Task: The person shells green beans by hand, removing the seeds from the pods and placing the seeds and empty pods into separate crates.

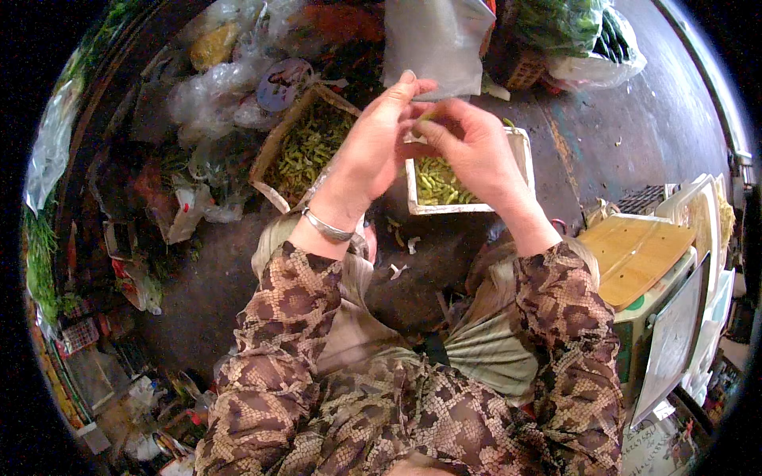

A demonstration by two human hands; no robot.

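Note:
Both hands are raised close together in front of me. My right hand (pixel 479 146) pinches a small green pod (pixel 421 125), seemingly a chilli pepper, between thumb and fingers. Beside it is my left hand (pixel 376 140), thumb up and fingers curled toward the pod; whether they grip anything is hidden. Under the right hand stands a white foam box (pixel 449 209) holding green chilli peppers (pixel 437 178). To the left, partly behind my left forearm, a larger worn box (pixel 265 156) contains many more green peppers (pixel 315 143).
A whitish plastic bag (pixel 437 47) hangs or stands beyond my hands. Crumpled clear bags (pixel 205 98) pile up at left. Bagged green vegetables (pixel 580 44) sit at far right. Near my right elbow is a weighing scale (pixel 646 315) with a brown board (pixel 643 253) on top.

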